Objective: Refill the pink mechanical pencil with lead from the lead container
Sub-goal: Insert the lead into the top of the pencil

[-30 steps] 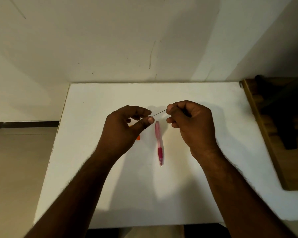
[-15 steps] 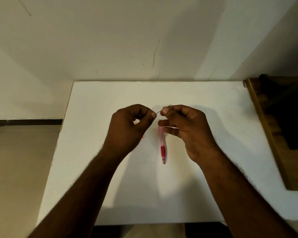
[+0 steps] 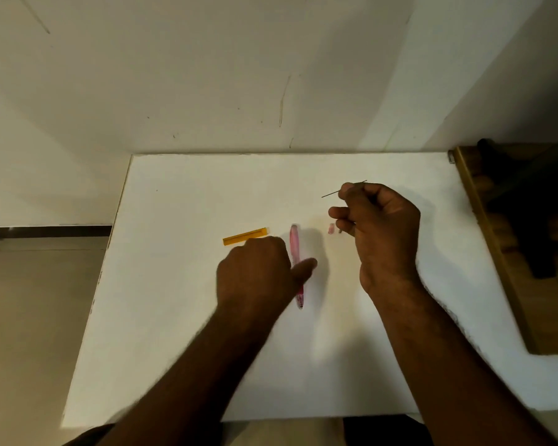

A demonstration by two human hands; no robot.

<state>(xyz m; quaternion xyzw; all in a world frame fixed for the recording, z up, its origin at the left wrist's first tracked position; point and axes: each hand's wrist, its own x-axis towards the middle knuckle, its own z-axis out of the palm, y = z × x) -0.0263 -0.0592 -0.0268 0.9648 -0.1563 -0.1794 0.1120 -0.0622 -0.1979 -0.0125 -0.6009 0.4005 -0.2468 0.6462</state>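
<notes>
Count: one pink mechanical pencil [image 3: 294, 244], one orange lead container [image 3: 244, 236], one loose lead [image 3: 331, 193], one small pink cap [image 3: 331, 228] with a tiny dark bit just right of it, too small to identify. Two hands, one white bench [image 3: 181, 317].

Left hand [image 3: 258, 275]: down over the pencil, fingers curled, thumb stretched across the barrel around its middle. Can't tell whether the fingers underneath actually grip it or only touch; the frame is blurred there. Pencil lies flat on the bench, roughly lengthwise away from the person, darker grip end and tip nearest the person, open top end pointing to the far wall. Its upper part sticks out past the knuckles, lower tip shows below the thumb.

Lead container: flat on the bench, just beyond the left knuckles, angled slightly, its near edge partly hidden by the hand. Left of the pencil, apart from it.

Right hand [image 3: 380, 230]: raised above the bench, right of the pencil, pinching the lead between thumb and forefinger; other fingers loosely curled. Lead pokes out both sides of the pinch, slanting up to the right. Cap sits on the bench by the right fingertips.

Versus 0.5 s ago: hands were close together over the pencil, both on the lead. Now the left has let go and dropped to the pencil, the right has carried the lead off to the right, container and cap are uncovered.

Wooden furniture [image 3: 512, 252] at the bench's right edge.
</notes>
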